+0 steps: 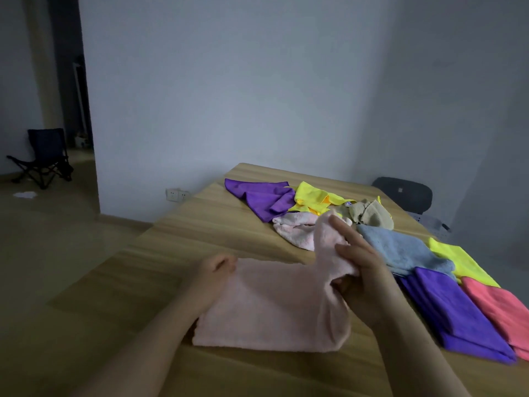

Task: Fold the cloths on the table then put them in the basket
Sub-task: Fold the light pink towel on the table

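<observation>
Seen from the head camera in dim room light, a person's left hand point(213, 270) and right hand point(363, 270) are showing bare. Each is running back into a bare forearm that is staying uncovered right to the lower edge of the view. The left forearm point(148, 339) and right forearm point(415, 348) are appearing smooth and slender, with bare wrists. The right hand's fingers point(342, 232) are looking long and slightly blurred. What the person is wearing cannot be told.

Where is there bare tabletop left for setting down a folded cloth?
The table has bare wood on its left, bordered by its edge, the crumpled purple cloth and the pale pink cloth, plus a strip at the near edge. Crowded: the far pile and the folded cloths on the right.
</observation>
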Tool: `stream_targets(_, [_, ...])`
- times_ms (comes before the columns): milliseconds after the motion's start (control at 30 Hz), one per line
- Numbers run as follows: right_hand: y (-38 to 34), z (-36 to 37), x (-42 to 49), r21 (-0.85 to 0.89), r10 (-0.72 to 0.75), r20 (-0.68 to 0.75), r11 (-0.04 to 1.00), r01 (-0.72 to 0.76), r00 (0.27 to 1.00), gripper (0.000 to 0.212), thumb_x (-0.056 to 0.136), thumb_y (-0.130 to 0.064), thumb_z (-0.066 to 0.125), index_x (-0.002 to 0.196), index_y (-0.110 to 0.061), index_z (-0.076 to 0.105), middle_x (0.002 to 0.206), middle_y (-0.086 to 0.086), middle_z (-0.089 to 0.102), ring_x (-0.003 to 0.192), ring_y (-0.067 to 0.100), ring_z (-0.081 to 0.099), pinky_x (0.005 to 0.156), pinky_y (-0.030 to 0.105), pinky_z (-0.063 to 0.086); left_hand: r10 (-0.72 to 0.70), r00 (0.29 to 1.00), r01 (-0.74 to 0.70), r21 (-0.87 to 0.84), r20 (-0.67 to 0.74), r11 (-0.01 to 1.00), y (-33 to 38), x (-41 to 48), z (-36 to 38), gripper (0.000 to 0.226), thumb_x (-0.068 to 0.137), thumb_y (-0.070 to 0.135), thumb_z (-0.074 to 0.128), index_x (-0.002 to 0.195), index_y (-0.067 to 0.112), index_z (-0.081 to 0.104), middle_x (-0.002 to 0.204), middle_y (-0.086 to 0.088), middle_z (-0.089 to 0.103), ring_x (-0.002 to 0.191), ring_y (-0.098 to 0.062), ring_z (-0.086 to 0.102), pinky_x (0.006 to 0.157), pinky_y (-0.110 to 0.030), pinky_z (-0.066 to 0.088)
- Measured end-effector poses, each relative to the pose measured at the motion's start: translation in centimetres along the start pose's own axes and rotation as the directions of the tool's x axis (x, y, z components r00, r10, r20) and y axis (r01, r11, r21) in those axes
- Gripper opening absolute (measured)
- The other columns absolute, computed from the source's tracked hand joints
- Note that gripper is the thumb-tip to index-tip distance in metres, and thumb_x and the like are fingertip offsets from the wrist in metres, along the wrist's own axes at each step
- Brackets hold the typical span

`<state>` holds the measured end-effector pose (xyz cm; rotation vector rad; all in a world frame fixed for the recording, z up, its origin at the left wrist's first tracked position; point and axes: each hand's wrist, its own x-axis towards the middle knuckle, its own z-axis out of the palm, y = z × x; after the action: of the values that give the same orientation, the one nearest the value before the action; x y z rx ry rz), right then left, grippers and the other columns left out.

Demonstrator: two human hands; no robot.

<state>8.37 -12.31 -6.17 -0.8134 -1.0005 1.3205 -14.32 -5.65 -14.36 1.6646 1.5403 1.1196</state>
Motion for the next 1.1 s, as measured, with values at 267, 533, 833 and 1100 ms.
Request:
stream_targets(267, [6.1,7.0,2.2,-0.441,0.279,0.13,0.876,-0.197,0.952,0.029,0.085,-0.017,0.062,0.109,-0.035,0.065,0.077,-0.002,0.07,0.054,0.015,0.06,0.053,0.025,0.045,-0.157,0.984,0.121,-0.32,-0.089,0.94,0.4,0.4,-0.8,0.039,0.096,0.048,0.034,0.107,0.02,0.059,0.103,-0.01,0.067,0.097,-0.032,0.062,0.088,-0.036,0.047])
stream_targets(533, [6.8,1.1,0.0,-0.97,-0.187,0.063,0.218,0.104,0.98,0.026,0.085,-0.033,0.061,0.11,-0.036,0.058,0.118,-0.02,0.057,0.107,0.009,0.051,0.089,0.025,0.04,-0.02,1.0,0.023,-0.148,0.023,0.989,-0.3,-0.2,-1.0,0.017,0.087,0.016,0.057,0.083,0.031,0.064,0.094,0.007,0.064,0.084,-0.01,0.06,0.074,-0.024,0.045])
stream_targets(833, [6.1,-3.5,-2.6,-0.918,-0.019,0.344,0.202,0.341,0.939,0.044,0.08,-0.041,0.067,0.118,-0.051,0.047,0.137,-0.026,0.025,0.125,-0.007,0.025,0.1,0.009,0.02,-0.057,0.985,0.054,0.022,0.165,0.998,0.4,-0.2,-0.2,0.007,0.089,0.034,0.056,0.092,0.036,0.063,0.109,0.011,0.055,0.099,-0.01,0.054,0.085,-0.029,0.045])
stream_targets(1100, [6.1,-5.9,-2.6,-0.958,-0.242,0.204,0.151,0.245,0.949,0.029,0.079,-0.014,0.064,0.105,-0.026,0.071,0.112,-0.017,0.059,0.112,0.008,0.053,0.085,0.001,0.026,-0.012,0.987,0.054,-0.26,0.161,0.964,2.2,-0.8,0.1,0.018,0.093,0.03,0.054,0.107,0.038,0.061,0.102,0.007,0.058,0.079,-0.005,0.054,0.064,-0.016,0.041])
